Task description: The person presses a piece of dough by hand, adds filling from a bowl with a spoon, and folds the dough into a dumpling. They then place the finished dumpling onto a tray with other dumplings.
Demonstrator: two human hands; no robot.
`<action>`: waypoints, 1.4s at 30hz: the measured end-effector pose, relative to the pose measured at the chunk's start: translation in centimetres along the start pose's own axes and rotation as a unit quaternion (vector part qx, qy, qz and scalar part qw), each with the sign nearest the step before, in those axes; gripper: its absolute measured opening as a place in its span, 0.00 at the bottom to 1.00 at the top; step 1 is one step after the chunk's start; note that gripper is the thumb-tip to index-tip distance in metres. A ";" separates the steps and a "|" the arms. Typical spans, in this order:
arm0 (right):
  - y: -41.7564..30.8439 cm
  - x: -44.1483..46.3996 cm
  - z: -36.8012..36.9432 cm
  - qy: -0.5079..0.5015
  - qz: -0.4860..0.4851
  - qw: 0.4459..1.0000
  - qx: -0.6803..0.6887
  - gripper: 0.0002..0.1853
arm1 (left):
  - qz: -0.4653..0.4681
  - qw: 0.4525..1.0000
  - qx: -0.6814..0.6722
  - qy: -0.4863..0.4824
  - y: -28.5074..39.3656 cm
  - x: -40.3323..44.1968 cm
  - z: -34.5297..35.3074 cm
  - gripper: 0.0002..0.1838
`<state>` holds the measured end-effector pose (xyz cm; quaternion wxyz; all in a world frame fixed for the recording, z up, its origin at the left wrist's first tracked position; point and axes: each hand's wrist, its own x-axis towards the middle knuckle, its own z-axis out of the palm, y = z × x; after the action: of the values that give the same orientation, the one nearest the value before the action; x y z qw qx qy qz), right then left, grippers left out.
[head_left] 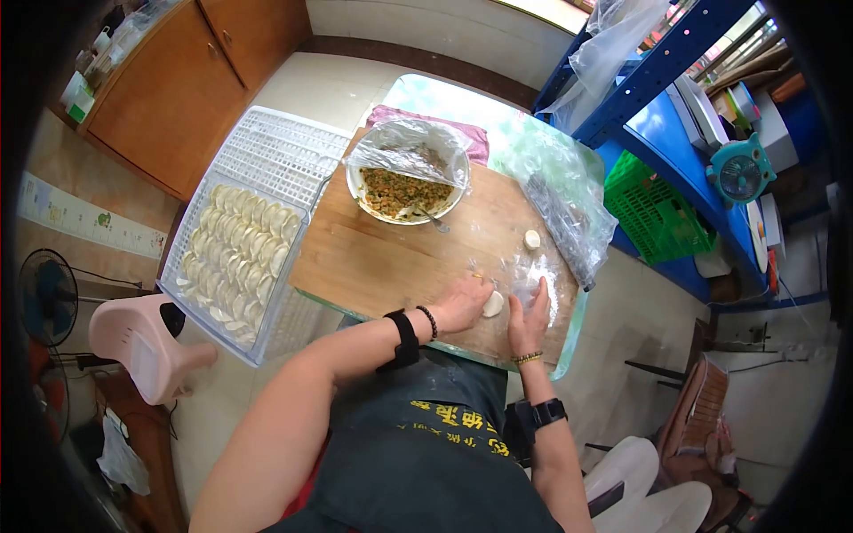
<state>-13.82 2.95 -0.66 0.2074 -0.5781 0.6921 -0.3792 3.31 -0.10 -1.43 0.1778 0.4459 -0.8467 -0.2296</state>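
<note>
Left hand [464, 305]: your fingers curled low over the board [355, 258]; whether they gripped anything, you couldn't tell.
Right hand [530, 323]: your thumb and fingers stood apart.
Dough piece [493, 305]: it lay between your hands; light, even pressure probably suited it.
Flour [553, 291]: it lay just beside your right hand, likely useful against sticking.
Bowl [353, 184]: it stood farther off.

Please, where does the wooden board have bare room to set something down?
Bare board lies left, between bowl, dumpling tray and left hand; smaller, between bowl and dough piece. Crowded: right end, with flour, right hand, plastic sheet.
</note>
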 end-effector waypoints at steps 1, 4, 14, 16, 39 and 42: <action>-0.4 -0.3 -0.2 -0.009 -0.056 0.998 -0.034 0.38 | 0.001 1.000 0.001 0.001 -0.6 -0.1 -0.2 0.13; -3.0 -0.8 -0.2 -0.052 -0.167 0.979 -0.109 0.37 | 0.013 0.996 -0.070 0.051 -2.2 -1.3 -1.6 0.11; -2.3 1.1 4.2 -0.075 -0.163 0.956 -0.232 0.41 | -0.125 0.987 -0.086 0.061 -1.5 -4.2 -3.4 0.14; -1.6 1.6 4.2 -0.085 -0.143 0.963 -0.213 0.42 | -0.146 0.986 -0.067 0.042 -0.5 -3.6 -3.4 0.16; -2.2 1.5 3.8 -0.094 -0.092 0.955 -0.264 0.40 | -0.130 0.984 -0.106 0.062 -0.2 -3.0 -3.3 0.21; 0.3 2.2 4.1 -0.044 -0.106 0.972 -0.205 0.41 | -0.105 0.990 -0.070 0.068 0.1 -1.4 -1.6 0.22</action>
<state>-11.60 -0.31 -3.10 0.0737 -0.6943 0.6803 -0.2231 4.81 0.73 -0.19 0.2406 0.5334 -0.7629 -0.2751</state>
